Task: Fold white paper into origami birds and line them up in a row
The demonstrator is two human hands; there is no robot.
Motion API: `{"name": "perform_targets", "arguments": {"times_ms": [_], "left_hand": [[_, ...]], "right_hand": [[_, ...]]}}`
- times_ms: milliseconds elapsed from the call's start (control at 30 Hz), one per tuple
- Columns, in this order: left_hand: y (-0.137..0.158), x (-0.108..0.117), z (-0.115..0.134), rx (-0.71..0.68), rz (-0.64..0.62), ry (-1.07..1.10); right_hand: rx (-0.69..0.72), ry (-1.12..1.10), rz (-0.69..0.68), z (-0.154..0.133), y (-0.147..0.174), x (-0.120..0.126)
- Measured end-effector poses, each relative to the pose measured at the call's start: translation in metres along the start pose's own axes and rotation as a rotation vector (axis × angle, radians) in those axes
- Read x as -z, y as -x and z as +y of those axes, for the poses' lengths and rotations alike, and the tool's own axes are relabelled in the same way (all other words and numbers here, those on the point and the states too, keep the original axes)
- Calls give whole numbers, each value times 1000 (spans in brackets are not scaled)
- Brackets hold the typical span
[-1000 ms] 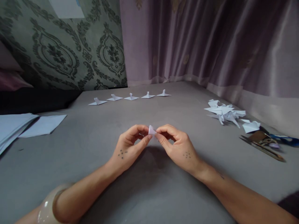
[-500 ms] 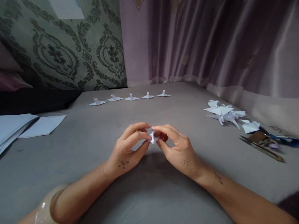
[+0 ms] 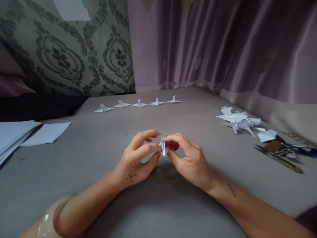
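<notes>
A small folded white paper piece (image 3: 163, 149) is held between my two hands above the grey surface, its narrow folds pointing up. My left hand (image 3: 138, 153) pinches its left side with thumb and a finger, while the index finger is raised clear of it. On the other side, my right hand (image 3: 189, 155) grips it between thumb and fingertips. The fingertips hide parts of the folds. Beyond the hands, a row of several folded paper birds (image 3: 139, 103) stands with wings spread flat.
To the right lies a pile of folded white paper pieces (image 3: 236, 119), beside scissors (image 3: 278, 160) and a brown item (image 3: 274, 146) partly covering them. Paper sheets (image 3: 47, 134) are stacked at the left, near a dark cloth (image 3: 42, 106). A curtain (image 3: 178, 49) hangs behind the grey table (image 3: 104, 211).
My left index finger has lifted off the top of the paper piece. The piece now shows its upright folds more openly and sits slightly lower. Both hands keep their place.
</notes>
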State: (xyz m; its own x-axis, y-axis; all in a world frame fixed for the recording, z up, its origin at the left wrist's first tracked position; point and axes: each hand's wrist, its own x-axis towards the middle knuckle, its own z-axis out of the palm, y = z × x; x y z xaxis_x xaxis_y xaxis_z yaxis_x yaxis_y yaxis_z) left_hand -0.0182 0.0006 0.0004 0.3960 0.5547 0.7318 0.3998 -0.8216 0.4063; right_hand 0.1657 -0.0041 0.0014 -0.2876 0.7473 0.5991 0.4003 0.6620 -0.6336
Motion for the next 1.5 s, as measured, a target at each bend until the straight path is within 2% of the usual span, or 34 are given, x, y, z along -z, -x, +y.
{"name": "perform_targets", "arguments": {"times_ms": [133,233,667,867,967,1100,1167,1300,1500], "left_hand": [[0,1,0,-1,-64,56],[0,1,0,-14,-58,59],[-4,3,3,-73,33,-26],[-3,4,3,-82,30,54],[-2,0,3,59,37,228],[-2,-9,5,455,128,592],[-3,-13,4,604,138,734],[-3,-18,2,726,150,891],[-2,-16,1,810,64,923]], "right_hand": [[69,1,-4,2,1,0],[106,13,10,2,1,1],[73,37,46,0,-1,3],[84,38,46,-1,-2,7],[35,5,41,-1,-2,6],[-207,-139,78,-1,-3,1],[-311,-250,44,-1,-5,-1],[-411,-370,-64,-1,-7,-2],[-412,-343,-105,-2,-6,-1]]}}
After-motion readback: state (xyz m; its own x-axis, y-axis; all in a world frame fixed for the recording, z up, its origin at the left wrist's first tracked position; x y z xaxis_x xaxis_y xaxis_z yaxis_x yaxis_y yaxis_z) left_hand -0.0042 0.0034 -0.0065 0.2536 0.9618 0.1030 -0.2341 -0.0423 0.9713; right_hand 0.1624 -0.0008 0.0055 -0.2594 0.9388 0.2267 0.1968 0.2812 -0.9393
